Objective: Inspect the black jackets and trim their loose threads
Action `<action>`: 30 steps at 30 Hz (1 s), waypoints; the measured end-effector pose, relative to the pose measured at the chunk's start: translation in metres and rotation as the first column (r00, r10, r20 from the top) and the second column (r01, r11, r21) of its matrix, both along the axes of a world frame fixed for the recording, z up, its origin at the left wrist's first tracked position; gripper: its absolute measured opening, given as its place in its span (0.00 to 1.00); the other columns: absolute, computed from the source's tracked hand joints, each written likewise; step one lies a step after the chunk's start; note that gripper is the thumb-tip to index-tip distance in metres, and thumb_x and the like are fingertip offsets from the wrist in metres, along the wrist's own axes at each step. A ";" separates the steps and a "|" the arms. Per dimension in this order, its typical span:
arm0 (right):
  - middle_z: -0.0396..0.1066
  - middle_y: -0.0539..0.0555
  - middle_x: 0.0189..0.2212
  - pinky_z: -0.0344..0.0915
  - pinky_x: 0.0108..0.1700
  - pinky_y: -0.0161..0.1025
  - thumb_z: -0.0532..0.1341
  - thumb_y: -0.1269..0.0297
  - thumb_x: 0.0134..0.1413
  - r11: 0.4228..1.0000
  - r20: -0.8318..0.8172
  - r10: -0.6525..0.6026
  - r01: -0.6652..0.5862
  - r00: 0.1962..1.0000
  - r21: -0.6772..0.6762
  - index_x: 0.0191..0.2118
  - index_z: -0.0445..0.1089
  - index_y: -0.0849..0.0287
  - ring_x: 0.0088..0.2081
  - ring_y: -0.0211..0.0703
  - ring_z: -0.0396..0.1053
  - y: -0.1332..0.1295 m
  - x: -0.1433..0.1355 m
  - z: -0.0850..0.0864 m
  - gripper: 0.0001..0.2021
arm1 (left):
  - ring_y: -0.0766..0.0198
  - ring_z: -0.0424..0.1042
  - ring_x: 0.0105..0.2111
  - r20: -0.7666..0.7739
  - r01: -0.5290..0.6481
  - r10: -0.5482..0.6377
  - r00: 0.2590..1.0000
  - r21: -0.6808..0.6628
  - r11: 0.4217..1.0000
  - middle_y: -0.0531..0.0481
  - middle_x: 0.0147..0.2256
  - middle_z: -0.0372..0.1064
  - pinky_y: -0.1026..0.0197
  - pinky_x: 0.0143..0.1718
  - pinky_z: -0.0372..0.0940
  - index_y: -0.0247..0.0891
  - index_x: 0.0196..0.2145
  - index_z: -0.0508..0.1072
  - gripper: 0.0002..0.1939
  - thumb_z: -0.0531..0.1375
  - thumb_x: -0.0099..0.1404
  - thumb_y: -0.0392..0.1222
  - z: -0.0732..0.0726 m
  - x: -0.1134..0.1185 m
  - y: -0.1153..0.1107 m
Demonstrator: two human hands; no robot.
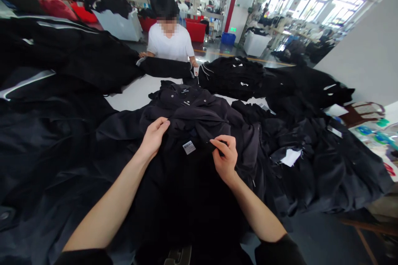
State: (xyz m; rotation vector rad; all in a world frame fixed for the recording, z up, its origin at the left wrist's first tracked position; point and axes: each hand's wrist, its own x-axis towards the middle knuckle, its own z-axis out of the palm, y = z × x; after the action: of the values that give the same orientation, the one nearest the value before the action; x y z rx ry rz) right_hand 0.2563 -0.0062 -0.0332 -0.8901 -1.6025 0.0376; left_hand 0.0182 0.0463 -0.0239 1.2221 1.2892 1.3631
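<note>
A black garment lies in front of me, its neck area with a printed logo facing the far side. My left hand is closed, pinching the cloth at its left. On the right, thumb and fingertips of my right hand pinch an edge of the same dark cloth. Between my hands, a white barcode label shows on the black fabric. Two small round snaps sit near the collar.
Heaps of black garments lie at the left, the far right and the near right. Across the table a person in a white shirt holds a folded black piece. White bins stand behind.
</note>
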 end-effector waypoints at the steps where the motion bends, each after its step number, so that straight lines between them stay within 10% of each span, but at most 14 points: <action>1: 0.70 0.55 0.38 0.70 0.42 0.45 0.56 0.79 0.56 1.000 -0.003 0.001 -0.001 1.000 0.000 0.43 0.74 0.52 0.41 0.44 0.68 -0.002 -0.001 0.002 0.16 | 0.69 0.54 0.24 -0.011 0.012 -0.012 1.000 0.001 1.000 0.56 0.24 0.57 0.67 0.25 0.51 0.37 0.29 0.68 0.11 0.59 0.62 0.48 0.001 0.001 -0.001; 15: 0.74 0.55 0.42 0.68 0.49 0.45 0.55 0.77 0.59 0.959 0.294 0.270 -0.228 0.917 -0.169 0.42 0.76 0.54 0.48 0.44 0.68 -0.005 -0.051 -0.022 0.14 | 0.69 0.52 0.22 -0.108 0.061 -0.059 0.992 0.021 0.998 0.57 0.22 0.55 0.66 0.23 0.49 0.38 0.28 0.67 0.11 0.59 0.62 0.48 0.006 0.011 -0.018; 30: 0.64 0.54 0.32 0.65 0.40 0.44 0.57 0.73 0.57 0.989 0.138 -0.007 0.028 0.990 -0.148 0.42 0.76 0.55 0.36 0.44 0.64 -0.002 -0.034 -0.027 0.12 | 0.66 0.61 0.29 -0.257 0.205 -0.194 0.947 0.016 0.979 0.54 0.29 0.64 0.64 0.32 0.56 0.36 0.32 0.69 0.13 0.57 0.65 0.50 0.003 0.004 -0.025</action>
State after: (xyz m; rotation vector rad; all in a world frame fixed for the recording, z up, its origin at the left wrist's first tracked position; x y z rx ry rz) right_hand 0.2228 -0.0082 -0.0603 -1.0417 -1.7369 0.0871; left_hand 0.0218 0.0214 -0.0208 1.5528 1.2738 1.1190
